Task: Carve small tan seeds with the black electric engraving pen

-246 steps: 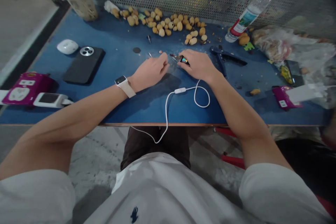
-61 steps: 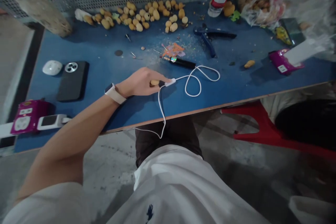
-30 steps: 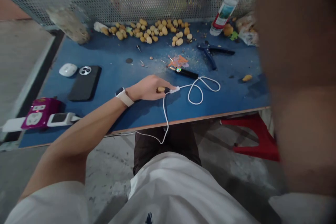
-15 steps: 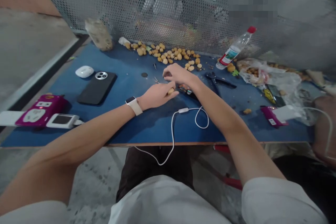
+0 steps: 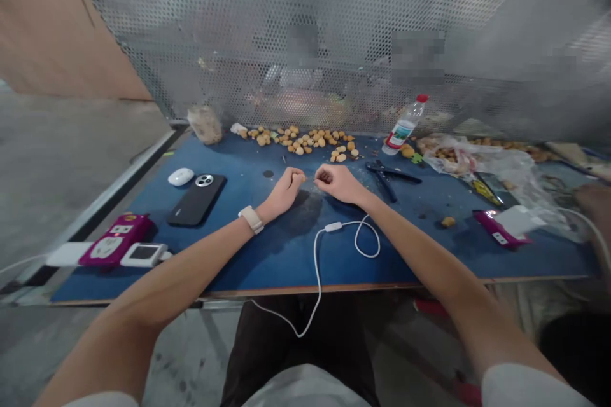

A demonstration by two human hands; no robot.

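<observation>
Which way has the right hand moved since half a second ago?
Yes, it moved: the right hand shifted toward the blue-handled pliers and away from the left hand.

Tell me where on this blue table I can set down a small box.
On the blue tabletop, one bare patch lies between the left forearm and the white cable, near the front edge. Another lies between the pliers and the lone tan piece. Crowded: the back, at the pile of tan pieces, and the right end, at the plastic bag.

A black phone [image 5: 196,200], white earbud case [image 5: 181,177] and pink power strip [image 5: 116,248] lie on the blue workbench [image 5: 267,270].
</observation>
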